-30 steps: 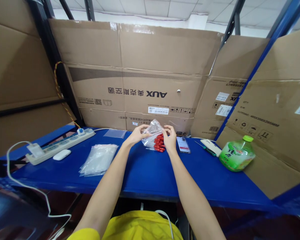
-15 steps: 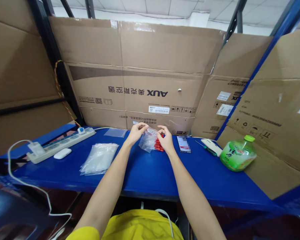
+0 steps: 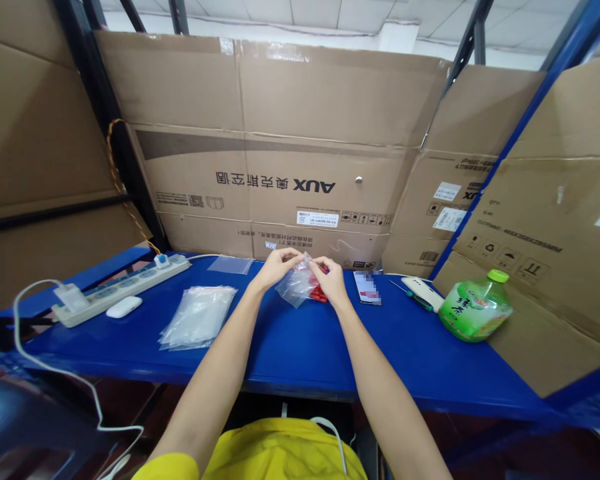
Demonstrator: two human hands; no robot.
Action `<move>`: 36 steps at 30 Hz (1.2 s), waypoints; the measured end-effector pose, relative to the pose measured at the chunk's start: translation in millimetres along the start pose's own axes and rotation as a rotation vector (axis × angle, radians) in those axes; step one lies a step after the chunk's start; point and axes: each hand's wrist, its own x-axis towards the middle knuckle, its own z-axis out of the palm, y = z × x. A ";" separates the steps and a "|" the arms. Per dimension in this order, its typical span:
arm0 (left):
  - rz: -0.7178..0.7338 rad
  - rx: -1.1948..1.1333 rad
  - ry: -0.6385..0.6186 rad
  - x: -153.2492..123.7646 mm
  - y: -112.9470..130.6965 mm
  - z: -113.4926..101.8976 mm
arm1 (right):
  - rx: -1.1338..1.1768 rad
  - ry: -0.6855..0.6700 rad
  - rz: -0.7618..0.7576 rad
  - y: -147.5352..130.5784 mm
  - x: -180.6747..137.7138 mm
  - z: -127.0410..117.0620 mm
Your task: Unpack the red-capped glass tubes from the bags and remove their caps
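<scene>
A small clear plastic bag [image 3: 296, 288] hangs between both of my hands over the back of the blue table [image 3: 300, 347]. My left hand [image 3: 277, 267] pinches the bag's top edge on the left. My right hand [image 3: 331, 281] pinches it on the right. Behind the bag, by my right hand, lies a pile of small red parts [image 3: 318, 293]; whether any are inside the bag I cannot tell.
A stack of clear bags [image 3: 197, 317] lies to the left, with one more bag [image 3: 231, 265] near the back. A power strip [image 3: 123, 289] and a white mouse-like object [image 3: 124, 307] sit far left. A phone [image 3: 367, 287], a white tool [image 3: 420, 292] and a green bottle [image 3: 475, 307] lie right. Cardboard boxes [image 3: 290, 153] wall the back.
The bag has come down from a raised position to just above the table. My two hands have closed in toward each other along its top edge.
</scene>
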 end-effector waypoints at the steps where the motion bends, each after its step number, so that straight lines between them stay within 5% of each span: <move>1: -0.003 0.001 -0.007 -0.1 -0.3 -0.3 | 0.007 -0.002 0.004 0.9 0.4 -0.2; 23: 0.061 0.114 -0.100 -2.7 -2.8 2.8 | 0.114 -0.151 -0.012 -3.9 -1.1 4.0; 36: 0.083 0.132 -0.013 -2.5 4.6 0.6 | 0.139 -0.107 0.048 -4.3 -1.7 6.4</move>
